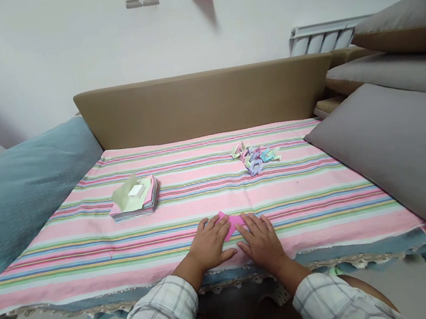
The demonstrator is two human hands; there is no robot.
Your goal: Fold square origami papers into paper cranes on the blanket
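A folded piece of bright pink paper lies on the striped cloth close to the front edge. My left hand rests flat on the paper's left side, its fingers stretched out over it. On the opposite side my right hand lies with fingers spread, their tips touching the paper's right part. Both palms face down, and parts of the paper are hidden under the fingers.
To the left sits a stack of coloured paper with a small white block on top. Several small folded paper pieces lie at the back right. A grey cushion borders the right side, a blue cushion the left.
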